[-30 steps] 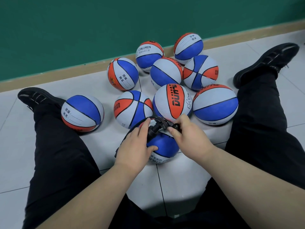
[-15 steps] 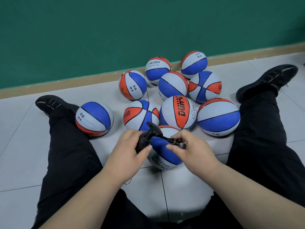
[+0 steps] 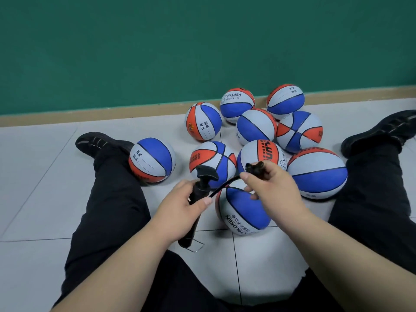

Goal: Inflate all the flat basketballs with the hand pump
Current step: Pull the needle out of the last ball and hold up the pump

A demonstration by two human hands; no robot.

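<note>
My left hand (image 3: 180, 207) grips the barrel of a black hand pump (image 3: 199, 194), its T-handle pointing up and away from me. A thin black hose (image 3: 222, 184) arcs from the pump to my right hand (image 3: 270, 188), which pinches the hose's black end piece (image 3: 255, 167) above the floor. Below my right hand lies the nearest basketball (image 3: 243, 212), blue, white and orange, with "CHILDREN" printed on it. Several more balls of the same colours are bunched behind it, among them one with an orange band (image 3: 262, 154) and a large one (image 3: 317, 173) at the right.
I sit on a pale tiled floor (image 3: 45, 188) with both legs spread in black trousers and black shoes (image 3: 99, 143). One ball (image 3: 152, 159) rests against my left leg. A green wall with a tan skirting board (image 3: 112, 114) stands behind the balls.
Both hands have lifted off the nearest ball. My right hand raised the hose end up and away from the ball, and my left hand drew the pump back toward me.
</note>
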